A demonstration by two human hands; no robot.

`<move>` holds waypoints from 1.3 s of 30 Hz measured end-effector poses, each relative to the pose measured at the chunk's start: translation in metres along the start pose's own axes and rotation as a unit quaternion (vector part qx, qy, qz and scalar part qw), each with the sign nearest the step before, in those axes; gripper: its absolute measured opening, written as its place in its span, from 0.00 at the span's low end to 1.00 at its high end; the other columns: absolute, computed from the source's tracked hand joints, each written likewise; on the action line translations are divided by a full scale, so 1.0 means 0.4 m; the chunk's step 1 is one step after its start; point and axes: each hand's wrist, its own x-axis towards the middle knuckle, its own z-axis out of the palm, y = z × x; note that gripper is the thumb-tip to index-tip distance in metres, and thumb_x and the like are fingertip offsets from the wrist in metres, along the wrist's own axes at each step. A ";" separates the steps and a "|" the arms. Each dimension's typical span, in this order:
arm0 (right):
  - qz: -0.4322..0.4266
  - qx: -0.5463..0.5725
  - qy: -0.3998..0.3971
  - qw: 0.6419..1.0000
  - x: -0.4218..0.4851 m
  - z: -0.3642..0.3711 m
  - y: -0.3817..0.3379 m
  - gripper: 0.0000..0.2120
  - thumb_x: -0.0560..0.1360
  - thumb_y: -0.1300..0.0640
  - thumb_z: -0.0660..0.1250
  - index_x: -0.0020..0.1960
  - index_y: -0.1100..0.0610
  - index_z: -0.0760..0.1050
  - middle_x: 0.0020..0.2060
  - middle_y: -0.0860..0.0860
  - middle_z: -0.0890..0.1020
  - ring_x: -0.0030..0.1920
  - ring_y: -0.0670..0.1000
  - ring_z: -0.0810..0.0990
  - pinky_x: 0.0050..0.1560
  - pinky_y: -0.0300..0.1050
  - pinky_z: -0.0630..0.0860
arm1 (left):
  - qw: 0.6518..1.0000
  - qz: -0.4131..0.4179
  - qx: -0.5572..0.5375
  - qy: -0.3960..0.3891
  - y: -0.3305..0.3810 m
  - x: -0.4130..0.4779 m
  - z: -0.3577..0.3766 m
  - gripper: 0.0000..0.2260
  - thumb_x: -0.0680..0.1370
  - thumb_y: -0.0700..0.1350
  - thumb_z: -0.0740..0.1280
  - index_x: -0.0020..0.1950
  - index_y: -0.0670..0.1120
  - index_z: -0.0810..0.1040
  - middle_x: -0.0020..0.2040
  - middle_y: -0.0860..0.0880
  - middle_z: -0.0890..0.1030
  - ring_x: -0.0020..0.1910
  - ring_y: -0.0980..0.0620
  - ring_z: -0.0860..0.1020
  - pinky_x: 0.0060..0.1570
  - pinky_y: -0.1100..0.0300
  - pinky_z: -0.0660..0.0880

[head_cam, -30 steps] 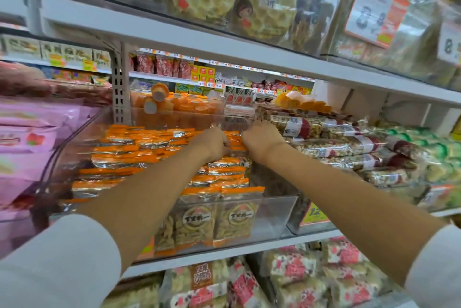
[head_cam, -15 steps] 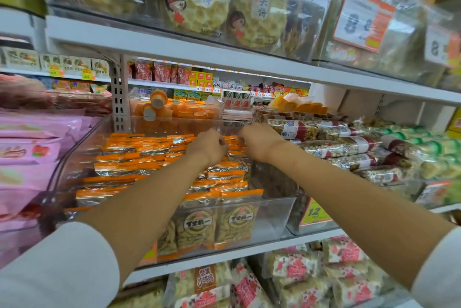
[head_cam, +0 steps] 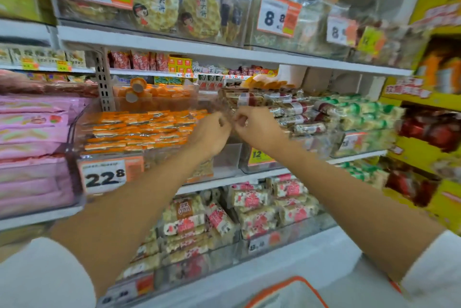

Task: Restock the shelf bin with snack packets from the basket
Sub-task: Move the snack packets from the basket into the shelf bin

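Both hands are up at the middle of the frame, right over the right-hand end of the clear bin [head_cam: 227, 158] on the middle shelf [head_cam: 224, 179]. The left grip [head_cam: 212, 133] and right grip [head_cam: 257, 128] sit nearly touching each other, backs toward the camera, fingers curled in. Honestly I can't tell if either one has a packet pinched or is just loosely fisted, since the shot is smeared and the fingertips face away. The orange packets [head_cam: 139, 130] fill the left and centre of the bin, laid flat in overlapping rows. I'd guess that's so they pack dense and a shopper can slide one off the top. The front right corner of the bin looks barer, so my read is the hands are there because that's the gap to fill or tidy. Going two-handed makes sense for floppy foil packs: one side squares the row while the other keeps it from spilling toward the red-banded packs [head_cam: 294, 110] just beside it on the right. The basket [head_cam: 293, 279] only peeks in at the bottom edge as an orange rim, well below the shelf, and I can't see what's in it. It sits straight under the arms, probably so reaching down for more is a short trip. The 22.8 tag [head_cam: 104, 178] hangs on the bin's front at centre left.
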 end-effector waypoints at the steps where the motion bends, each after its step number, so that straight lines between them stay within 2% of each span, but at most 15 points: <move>1: 0.026 0.013 -0.010 1.000 -0.040 -0.008 0.009 0.03 0.74 0.62 0.67 0.46 0.60 0.78 0.38 0.55 0.82 0.40 0.55 0.79 0.42 0.48 0.77 | 1.000 -0.004 -0.014 -0.015 0.007 -0.028 0.025 0.12 0.80 0.44 0.60 0.36 0.50 0.70 0.34 0.48 0.75 0.38 0.44 0.75 0.38 0.52 0.70; 3: 0.083 0.027 -0.042 0.995 -0.124 -0.019 0.030 0.04 0.75 0.62 0.66 0.48 0.59 0.78 0.41 0.56 0.82 0.42 0.55 0.79 0.43 0.47 0.76 | 0.998 -0.019 -0.028 -0.055 0.017 -0.082 0.079 0.13 0.80 0.45 0.60 0.35 0.50 0.71 0.33 0.45 0.77 0.36 0.41 0.77 0.36 0.51 0.71; 6: 0.132 0.028 -0.060 0.989 -0.256 -0.022 0.068 0.04 0.75 0.61 0.67 0.49 0.59 0.79 0.42 0.56 0.82 0.43 0.55 0.79 0.44 0.47 0.77 | 0.993 -0.034 -0.032 -0.106 0.031 -0.159 0.161 0.12 0.81 0.48 0.62 0.38 0.50 0.76 0.38 0.44 0.81 0.40 0.42 0.80 0.44 0.47 0.77; 11: 0.205 0.049 -0.092 0.973 -0.470 0.012 0.153 0.05 0.74 0.60 0.68 0.49 0.59 0.81 0.42 0.54 0.84 0.43 0.53 0.80 0.44 0.46 0.77 | 0.981 -0.034 -0.022 -0.190 0.023 -0.265 0.317 0.09 0.79 0.44 0.66 0.45 0.40 0.83 0.44 0.41 0.83 0.43 0.39 0.80 0.47 0.43 0.78; 14: 0.241 0.071 -0.105 0.962 -0.598 0.057 0.219 0.02 0.73 0.60 0.69 0.44 0.57 0.80 0.39 0.54 0.83 0.42 0.54 0.81 0.44 0.51 0.79 | 0.972 -0.057 -0.013 -0.227 0.013 -0.342 0.421 0.08 0.79 0.41 0.65 0.44 0.41 0.81 0.40 0.44 0.82 0.39 0.45 0.81 0.46 0.51 0.79; 16: 0.268 0.082 -0.114 0.953 -0.686 0.093 0.263 0.02 0.72 0.61 0.69 0.42 0.57 0.81 0.37 0.54 0.83 0.40 0.54 0.81 0.43 0.53 0.79 | 0.962 -0.074 -0.022 -0.261 0.000 -0.400 0.495 0.07 0.79 0.38 0.64 0.43 0.43 0.80 0.38 0.46 0.80 0.35 0.49 0.77 0.41 0.58 0.76; 18: 0.301 0.101 -0.115 0.941 -0.774 0.128 0.299 0.01 0.70 0.60 0.70 0.41 0.55 0.81 0.37 0.52 0.84 0.40 0.53 0.81 0.44 0.53 0.80 | 0.948 -0.093 -0.033 -0.304 -0.021 -0.454 0.571 0.08 0.78 0.35 0.64 0.41 0.41 0.80 0.39 0.43 0.80 0.34 0.47 0.76 0.40 0.54 0.77; 21: 0.354 0.117 -0.124 0.919 -0.897 0.179 0.345 0.03 0.69 0.59 0.70 0.41 0.52 0.81 0.38 0.49 0.84 0.41 0.51 0.82 0.46 0.51 0.80 | 0.936 -0.116 -0.014 -0.331 -0.051 -0.529 0.682 0.07 0.77 0.37 0.66 0.43 0.39 0.83 0.42 0.43 0.83 0.41 0.44 0.80 0.47 0.49 0.79; 25: 0.404 0.117 -0.163 0.892 -1.040 0.234 0.395 0.04 0.70 0.60 0.69 0.44 0.54 0.82 0.41 0.52 0.85 0.43 0.52 0.82 0.48 0.50 0.79 | 0.913 -0.136 0.033 -0.382 -0.083 -0.616 0.808 0.07 0.76 0.39 0.66 0.42 0.42 0.83 0.41 0.43 0.83 0.41 0.43 0.83 0.44 0.52 0.80; 29: 0.455 0.123 -0.187 0.862 -1.178 0.297 0.430 0.06 0.71 0.61 0.68 0.45 0.56 0.83 0.43 0.51 0.84 0.45 0.51 0.81 0.50 0.47 0.78 | 0.885 -0.156 0.065 -0.434 -0.164 -0.704 0.930 0.08 0.74 0.39 0.65 0.35 0.41 0.79 0.33 0.49 0.69 0.35 0.44 0.78 0.38 0.46 0.80; 31: 0.485 0.121 -0.207 0.841 -1.248 0.333 0.440 0.05 0.72 0.61 0.68 0.46 0.58 0.83 0.43 0.52 0.84 0.44 0.53 0.81 0.47 0.48 0.79 | 0.876 -0.167 0.081 -0.446 -0.195 -0.758 0.971 0.09 0.76 0.41 0.65 0.39 0.40 0.81 0.34 0.49 0.72 0.37 0.43 0.81 0.43 0.46 0.81; 33: 0.517 0.126 -0.232 0.814 -1.327 0.379 0.444 0.06 0.74 0.61 0.67 0.46 0.61 0.82 0.43 0.55 0.83 0.44 0.55 0.81 0.44 0.49 0.78 | 0.869 -0.181 0.086 -0.452 -0.218 -0.805 0.994 0.11 0.78 0.42 0.64 0.37 0.43 0.78 0.36 0.47 0.74 0.35 0.47 0.77 0.43 0.49 0.80; 36: 0.553 0.114 -0.286 0.775 -1.445 0.449 0.448 0.07 0.75 0.60 0.65 0.48 0.64 0.79 0.44 0.58 0.82 0.44 0.58 0.80 0.38 0.44 0.70 | 0.854 -0.227 0.074 -0.463 -0.268 -0.852 1.020 0.11 0.79 0.42 0.63 0.38 0.41 0.77 0.40 0.43 0.77 0.37 0.47 0.76 0.43 0.49 0.79; 38: 0.564 0.103 -0.325 0.752 -1.525 0.478 0.446 0.02 0.74 0.62 0.65 0.46 0.57 0.76 0.44 0.53 0.77 0.41 0.53 0.77 0.37 0.42 0.70 | 0.840 -0.251 0.061 -0.476 -0.306 -0.884 1.019 0.09 0.78 0.40 0.65 0.40 0.40 0.80 0.42 0.44 0.81 0.41 0.43 0.81 0.48 0.50 0.80; 39: 0.572 0.096 -0.338 0.741 -1.564 0.499 0.450 0.04 0.73 0.62 0.65 0.46 0.55 0.73 0.46 0.53 0.75 0.42 0.53 0.75 0.37 0.42 0.72 | 0.836 -0.257 0.051 -0.482 -0.327 -0.897 1.019 0.07 0.78 0.40 0.65 0.42 0.41 0.81 0.43 0.45 0.82 0.42 0.44 0.82 0.49 0.51 0.80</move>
